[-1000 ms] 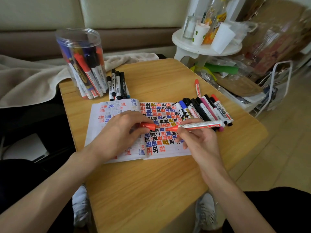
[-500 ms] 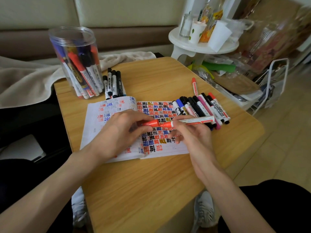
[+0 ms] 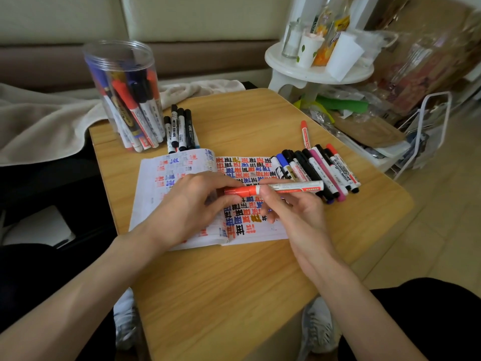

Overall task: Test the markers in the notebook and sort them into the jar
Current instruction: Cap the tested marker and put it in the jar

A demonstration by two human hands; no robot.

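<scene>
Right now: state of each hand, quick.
Left hand: pinches the cap end of the red marker.
Right hand: grips that marker's barrel.

This looks like a home living room. A cream and brown sofa (image 3: pixel 197 19) runs along the back with a crumpled beige blanket (image 3: pixel 39 126) beside it. A small wooden table (image 3: pixel 234 295) stands in front. A white round stool (image 3: pixel 312 71) carries bottles (image 3: pixel 335 22) and paper cups (image 3: pixel 308 49) next to cluttered plastic bags (image 3: pixel 426 53).

The red marker (image 3: pixel 286 188) reads "MARKER"; a white-barrelled marker (image 3: pixel 302 173) in the row reads "WHITEBOARD MARKER".
</scene>
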